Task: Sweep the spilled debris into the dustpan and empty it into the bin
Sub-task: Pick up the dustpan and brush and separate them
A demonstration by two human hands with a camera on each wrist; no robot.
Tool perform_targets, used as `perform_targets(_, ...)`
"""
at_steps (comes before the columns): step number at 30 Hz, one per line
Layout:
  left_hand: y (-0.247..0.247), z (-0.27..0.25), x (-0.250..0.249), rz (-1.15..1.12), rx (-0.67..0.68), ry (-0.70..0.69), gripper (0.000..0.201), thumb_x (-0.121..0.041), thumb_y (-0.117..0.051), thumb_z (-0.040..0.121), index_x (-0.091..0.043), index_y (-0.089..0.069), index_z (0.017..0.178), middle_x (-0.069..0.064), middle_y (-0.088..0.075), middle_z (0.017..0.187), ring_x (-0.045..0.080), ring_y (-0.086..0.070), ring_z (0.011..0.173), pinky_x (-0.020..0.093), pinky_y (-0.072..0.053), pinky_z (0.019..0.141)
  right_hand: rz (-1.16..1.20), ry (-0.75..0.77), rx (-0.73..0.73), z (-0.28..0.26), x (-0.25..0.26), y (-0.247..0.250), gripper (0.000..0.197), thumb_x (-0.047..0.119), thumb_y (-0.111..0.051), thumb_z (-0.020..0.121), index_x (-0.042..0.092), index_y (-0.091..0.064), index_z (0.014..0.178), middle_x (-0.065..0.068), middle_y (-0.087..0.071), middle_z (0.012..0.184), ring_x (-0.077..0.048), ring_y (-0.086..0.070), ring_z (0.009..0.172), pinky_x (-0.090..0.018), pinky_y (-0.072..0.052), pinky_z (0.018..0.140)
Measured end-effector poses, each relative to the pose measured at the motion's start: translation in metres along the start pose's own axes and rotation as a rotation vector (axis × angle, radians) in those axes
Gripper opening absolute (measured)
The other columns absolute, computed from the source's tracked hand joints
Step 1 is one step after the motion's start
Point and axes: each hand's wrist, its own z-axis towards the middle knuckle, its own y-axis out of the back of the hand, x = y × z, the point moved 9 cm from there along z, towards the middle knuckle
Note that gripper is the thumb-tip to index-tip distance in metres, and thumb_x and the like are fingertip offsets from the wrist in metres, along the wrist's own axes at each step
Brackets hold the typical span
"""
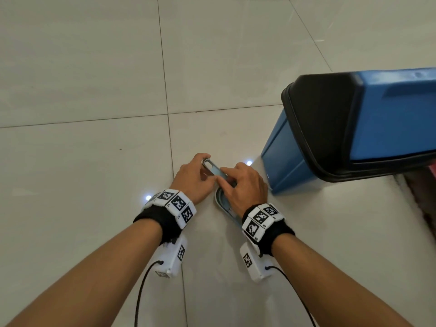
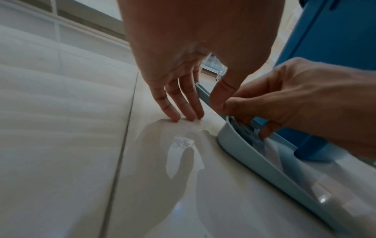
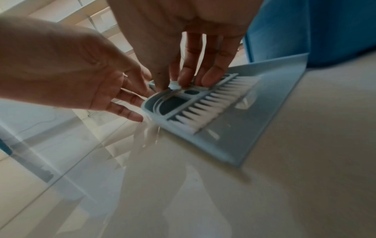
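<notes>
A pale blue dustpan (image 1: 223, 204) lies flat on the tiled floor beside the blue bin (image 1: 389, 114). A brush with white bristles (image 3: 213, 103) is nested inside the dustpan (image 3: 254, 128). My left hand (image 1: 204, 168) pinches the dustpan's slotted handle (image 1: 210, 165) between thumb and forefinger, and its other fingers (image 2: 183, 112) lie straight with their tips on the floor. My right hand (image 1: 226, 178) grips the brush's back near the handle, thumb on one side and fingers (image 3: 203, 78) on the other. No debris shows in the pan.
The bin's black swing lid (image 1: 318, 119) faces me, and its base stands just right of the dustpan. A tiny dark speck (image 1: 120, 149) lies on the tiles to the left. A dark reddish mat (image 1: 422, 192) shows at the right edge.
</notes>
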Motion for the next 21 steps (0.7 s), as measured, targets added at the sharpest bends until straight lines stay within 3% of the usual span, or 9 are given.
perform_targets(4, 0.008, -0.007, 0.008, -0.057, -0.081, 0.025, 0.038, -0.013, -0.061, 0.088, -0.021, -0.059, 0.125, 0.003, -0.075, 0.096, 0.019, -0.067, 0.096, 0.029, -0.048, 0.090, 0.109, -0.035, -0.035, -0.016, 0.001, 0.001, 0.028, 0.039, -0.064, 0.091, 0.020, -0.072, 0.109, 0.002, -0.064, 0.088, -0.016, -0.060, 0.086, -0.035, -0.053, 0.075)
perform_targets(6, 0.011, -0.013, 0.007, -0.042, -0.090, 0.024, 0.036, -0.012, -0.063, 0.088, -0.018, -0.061, 0.123, 0.005, -0.076, 0.094, 0.017, -0.067, 0.090, 0.026, -0.047, 0.086, 0.168, -0.051, -0.055, -0.025, -0.004, 0.006, 0.023, 0.032, -0.066, 0.086, 0.020, -0.068, 0.106, 0.005, -0.065, 0.094, -0.013, -0.061, 0.085, -0.035, -0.055, 0.076)
perform_targets(11, 0.011, -0.031, -0.008, 0.084, -0.032, -0.042, 0.042, -0.006, -0.067, 0.082, -0.012, -0.062, 0.123, 0.007, -0.073, 0.099, 0.019, -0.068, 0.094, 0.028, -0.052, 0.090, 0.088, -0.069, 0.143, -0.043, -0.013, -0.001, 0.038, 0.025, -0.070, 0.078, 0.025, -0.051, 0.111, 0.004, -0.061, 0.105, -0.017, -0.059, 0.094, -0.036, -0.055, 0.078)
perform_targets(14, 0.004, -0.045, -0.017, 0.233, 0.029, -0.101, 0.042, -0.016, -0.074, 0.081, -0.011, -0.062, 0.121, 0.006, -0.070, 0.104, 0.020, -0.066, 0.096, 0.026, -0.050, 0.085, 0.019, -0.082, 0.188, -0.052, -0.017, 0.001, 0.045, 0.022, -0.072, 0.080, 0.028, -0.046, 0.117, 0.000, -0.065, 0.107, -0.022, -0.062, 0.097, -0.038, -0.056, 0.080)
perform_targets(17, 0.003, -0.054, -0.023, 0.333, 0.069, -0.121, 0.036, -0.023, -0.078, 0.081, -0.010, -0.069, 0.113, 0.007, -0.074, 0.100, 0.021, -0.068, 0.091, 0.032, -0.053, 0.086, 0.017, -0.083, 0.253, -0.062, -0.024, 0.004, 0.049, 0.022, -0.074, 0.080, 0.029, -0.044, 0.119, 0.000, -0.069, 0.106, -0.024, -0.064, 0.095, -0.039, -0.056, 0.082)
perform_targets(21, -0.003, -0.064, -0.025, 0.468, 0.179, -0.121, 0.032, -0.029, -0.081, 0.079, -0.011, -0.075, 0.104, 0.006, -0.076, 0.092, 0.021, -0.070, 0.085, 0.030, -0.053, 0.081, 0.001, -0.012, 0.312, -0.079, -0.027, 0.011, 0.036, 0.022, -0.068, 0.083, 0.029, -0.048, 0.113, 0.001, -0.071, 0.102, -0.025, -0.061, 0.095, -0.036, -0.051, 0.086)
